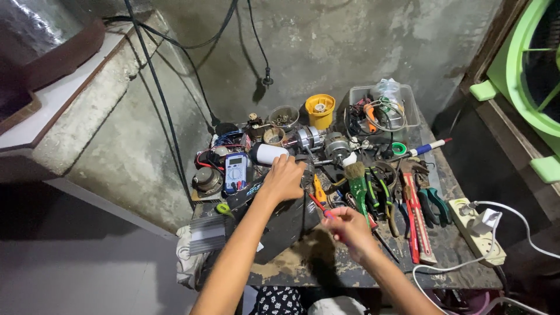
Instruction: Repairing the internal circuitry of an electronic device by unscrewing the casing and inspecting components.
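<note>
As seen from the head cam, both hands work over a cluttered worktop (443,245) set against a concrete wall.

L hand (284,178): lies palm-down on a black flat part (283,227) near worktop centre, fingers curled over its far edge; grip pressed down on it, not spread.

R hand (348,226): grip pinching a small red-handled tool (318,204), prob. a screwdriver, tip pointing up-left toward the L hand; tool sits just above the black part.

Nearby items:
- blue multimeter (235,172), just left of L hand
- white cylinder (268,153), just behind L hand
- green-handled brush (356,181), right of L hand
- red pipe wrench (415,210) and pliers (434,204), right side
- yellow cap (320,109), at rear
- clear tub (382,108) w/ wires, rear right
- white power strip (479,230), far right edge
</note>
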